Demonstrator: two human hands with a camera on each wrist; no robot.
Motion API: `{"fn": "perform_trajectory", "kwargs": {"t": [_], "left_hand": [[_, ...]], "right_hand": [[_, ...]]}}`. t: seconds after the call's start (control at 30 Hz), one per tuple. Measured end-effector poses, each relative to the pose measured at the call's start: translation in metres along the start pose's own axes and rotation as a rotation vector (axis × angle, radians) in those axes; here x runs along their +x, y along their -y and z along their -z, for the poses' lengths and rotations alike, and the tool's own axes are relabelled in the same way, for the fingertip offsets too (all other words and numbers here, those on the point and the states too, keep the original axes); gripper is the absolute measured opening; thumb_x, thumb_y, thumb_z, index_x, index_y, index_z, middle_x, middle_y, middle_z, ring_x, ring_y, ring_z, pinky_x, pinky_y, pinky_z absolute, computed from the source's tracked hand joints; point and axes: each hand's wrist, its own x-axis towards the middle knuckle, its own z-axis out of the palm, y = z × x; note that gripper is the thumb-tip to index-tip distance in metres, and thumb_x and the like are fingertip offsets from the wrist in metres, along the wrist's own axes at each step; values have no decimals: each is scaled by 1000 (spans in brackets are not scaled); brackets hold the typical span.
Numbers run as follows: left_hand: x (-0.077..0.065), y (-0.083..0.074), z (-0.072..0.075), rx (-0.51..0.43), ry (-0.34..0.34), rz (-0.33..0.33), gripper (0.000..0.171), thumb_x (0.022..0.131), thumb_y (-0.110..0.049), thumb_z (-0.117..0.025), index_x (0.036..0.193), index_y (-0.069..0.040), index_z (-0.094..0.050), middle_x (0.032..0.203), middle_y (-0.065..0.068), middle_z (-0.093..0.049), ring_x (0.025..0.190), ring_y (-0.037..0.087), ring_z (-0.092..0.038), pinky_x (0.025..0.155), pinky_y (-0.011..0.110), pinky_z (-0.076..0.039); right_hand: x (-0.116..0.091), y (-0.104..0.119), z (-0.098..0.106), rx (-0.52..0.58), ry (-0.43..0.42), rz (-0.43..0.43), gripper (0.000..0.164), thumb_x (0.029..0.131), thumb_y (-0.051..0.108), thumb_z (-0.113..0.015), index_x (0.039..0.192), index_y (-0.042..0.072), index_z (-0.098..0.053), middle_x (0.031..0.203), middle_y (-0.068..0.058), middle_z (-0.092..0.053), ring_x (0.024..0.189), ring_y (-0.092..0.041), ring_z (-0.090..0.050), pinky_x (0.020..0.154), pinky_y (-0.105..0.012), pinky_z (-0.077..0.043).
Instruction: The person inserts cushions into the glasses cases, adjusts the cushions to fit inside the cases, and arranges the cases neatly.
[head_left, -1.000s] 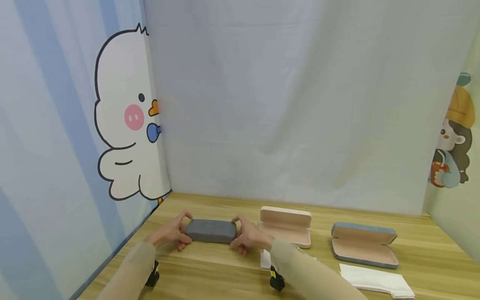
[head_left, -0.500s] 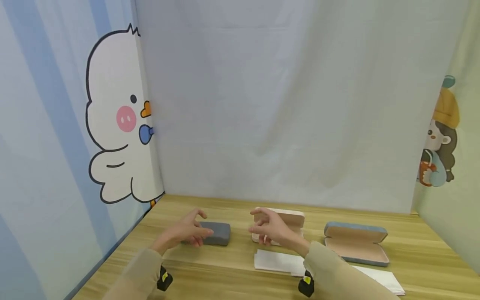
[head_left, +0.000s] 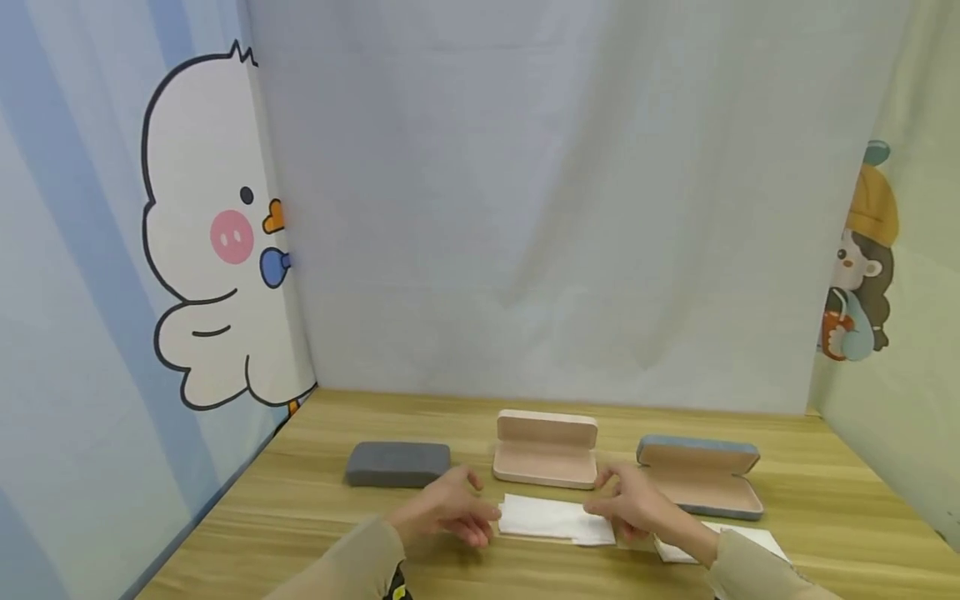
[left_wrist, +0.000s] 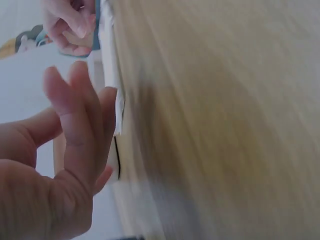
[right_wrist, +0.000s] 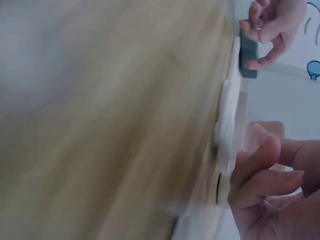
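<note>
A folded white cloth (head_left: 551,518) lies flat on the wooden table between my two hands. My left hand (head_left: 448,507) hovers at its left end, fingers loosely bent with nothing in them. At the other end is my right hand (head_left: 636,504), thumb and forefinger spread apart. Its fingertips overlap the cloth's edge in the head view; whether they touch it I cannot tell. Behind the cloth stands a cream glasses case (head_left: 547,450) with its lid up and a pinkish lining. Both wrist views are blurred, showing the cloth (left_wrist: 111,55) edge-on near the left fingers.
A closed dark grey glasses case (head_left: 397,465) sits at the left. A blue-grey glasses case (head_left: 699,475) with a raised lid stands at the right, behind a second white cloth (head_left: 750,540) partly covered by my right forearm. A pale curtain (head_left: 555,208) hangs behind the table.
Both hands have let go of the closed grey case. They have moved right and toward me, to either end of the middle white cloth. The head view has turned slightly right.
</note>
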Motion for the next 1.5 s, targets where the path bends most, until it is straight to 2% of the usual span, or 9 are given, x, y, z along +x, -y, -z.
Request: {"fn": "perform_trajectory", "kwargs": {"t": [0.13, 0.3, 0.43, 0.6, 0.8, 0.93, 1.17, 1.37, 1.5], "left_hand": [[7, 0, -16, 3, -58, -23, 33, 80, 6, -69, 92, 3, -38, 55, 10, -63, 39, 10, -57, 37, 17, -49], [13, 1, -30, 122, -127, -31, 17, 76, 12, -65, 66, 7, -52, 43, 2, -54, 33, 6, -51, 32, 13, -41], [17, 2, -38, 174, -140, -21, 16, 75, 16, -60, 60, 9, -60, 40, -1, -51, 32, 3, -48, 32, 10, -38], [20, 3, -42, 121, -126, -9, 15, 75, 18, -56, 64, 8, -58, 41, 1, -51, 33, 4, -48, 33, 10, -40], [25, 2, -33, 74, -88, 13, 12, 76, 15, -56, 67, 10, -62, 42, 0, -53, 35, 2, -48, 35, 10, -40], [29, -10, -20, 77, -80, 23, 11, 79, 11, -58, 70, 10, -65, 45, -2, -55, 38, 2, -50, 38, 10, -41], [45, -33, 1, 56, -75, 1, 9, 83, 7, -59, 80, 11, -67, 51, 1, -59, 43, 4, -53, 43, 13, -46], [68, -43, 13, 12, -90, -10, 12, 82, 11, -57, 73, 5, -62, 52, 1, -58, 43, 2, -51, 42, 11, -45], [80, -41, 17, 11, -113, 2, 10, 81, 12, -58, 75, 7, -64, 53, 3, -59, 43, 3, -51, 42, 11, -45]], "right_hand": [[-7, -6, 2, -175, -48, -7, 34, 80, 22, -78, 85, 0, -52, 44, 3, -48, 29, -1, -40, 30, -14, -32], [-10, -9, 2, -203, -12, 22, 38, 82, 18, -76, 55, 7, -50, 40, 6, -46, 29, -1, -46, 29, -17, -40], [-10, -12, -1, -179, -4, 35, 29, 82, 12, -74, 61, 3, -57, 43, 4, -52, 31, -2, -50, 32, -24, -48], [-9, -12, -3, -155, 18, 52, 16, 82, 6, -71, 75, 0, -58, 49, -2, -59, 33, -3, -51, 34, -25, -49], [-4, -9, -1, -70, 58, -1, 14, 83, 4, -69, 74, -1, -60, 53, -3, -58, 36, -3, -51, 35, -17, -45], [3, -6, 4, -25, 61, -38, 15, 84, 5, -69, 73, -1, -60, 54, -1, -55, 37, -3, -50, 36, -15, -43], [25, 7, 20, 14, 59, -29, 25, 88, 7, -67, 68, 4, -52, 57, -2, -55, 40, -6, -51, 40, -19, -45], [46, 14, 29, 8, -27, -22, 16, 87, 4, -66, 75, -3, -59, 59, -6, -60, 42, -10, -53, 42, -24, -49], [57, 11, 28, 9, -81, -38, 12, 86, 0, -66, 78, -6, -60, 53, -4, -58, 42, -9, -53, 43, -24, -52]]}}
